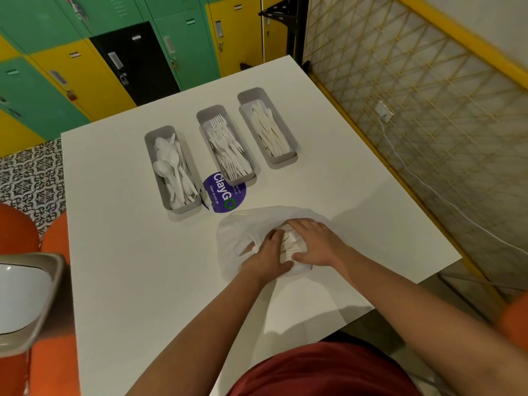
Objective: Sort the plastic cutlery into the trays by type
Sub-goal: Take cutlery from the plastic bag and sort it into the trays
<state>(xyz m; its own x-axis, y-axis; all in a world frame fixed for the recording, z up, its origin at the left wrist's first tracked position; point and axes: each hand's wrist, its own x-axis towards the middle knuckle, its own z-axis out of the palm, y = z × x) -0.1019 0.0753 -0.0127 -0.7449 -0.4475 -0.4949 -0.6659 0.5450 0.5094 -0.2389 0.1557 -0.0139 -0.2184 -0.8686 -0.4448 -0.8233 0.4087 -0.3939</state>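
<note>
On table's near side, I note both hands, left (267,252) and right (314,242), curled round a cutlery bundle (293,245) over the bag (237,230), trays (150,144) beyond; best lift few pieces, keeping types apart.

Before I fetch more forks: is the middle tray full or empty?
Nearly full: the middle tray holds a heap of white forks along its length.

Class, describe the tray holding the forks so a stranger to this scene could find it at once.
On the white table stand three grey trays in a row. The fork tray is the middle one, between the spoon tray and knife tray; alone, its near end overlaps a purple sticker.
</note>
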